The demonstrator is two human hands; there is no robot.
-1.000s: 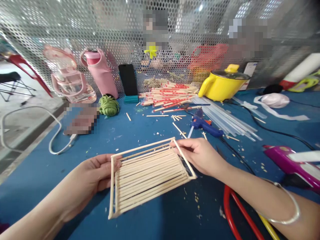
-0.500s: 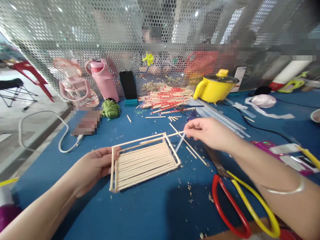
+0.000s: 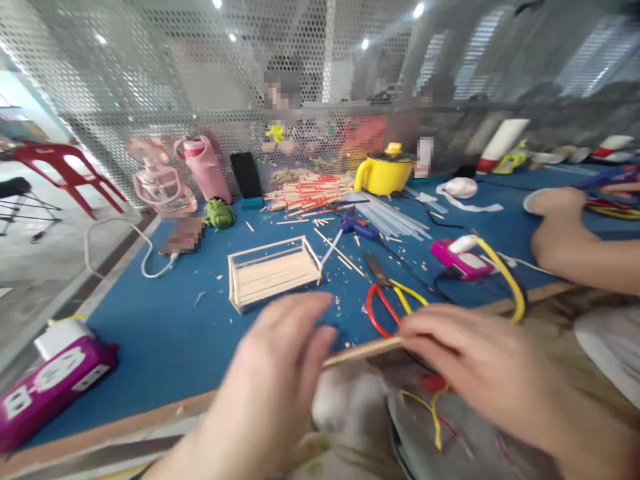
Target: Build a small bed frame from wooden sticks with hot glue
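The stick frame (image 3: 275, 270) rests on the blue counter (image 3: 165, 347), out of both grips, a little left of centre. It lies beyond the left hand (image 3: 285, 353), farther from the near edge of the counter than the fingers and apart from them; the right hand (image 3: 465, 353) is well to the right of it and nearer. The left grip is spread, thumb and fingers apart with nothing seen between them, though the hand is blurred. The right hand's fingers are bent together at the near edge, just nearer than the scissors (image 3: 379, 275) with red and yellow handles; whether they pinch anything I cannot tell. Right of the frame's far side lies a blue glue gun (image 3: 363, 228), its pale stick reaching toward the frame's right end. Farther back are a pile of red-marked sticks (image 3: 310, 192) and, to their right, a yellow pot (image 3: 387, 175). Another person's hand (image 3: 560, 207) is at the far right.
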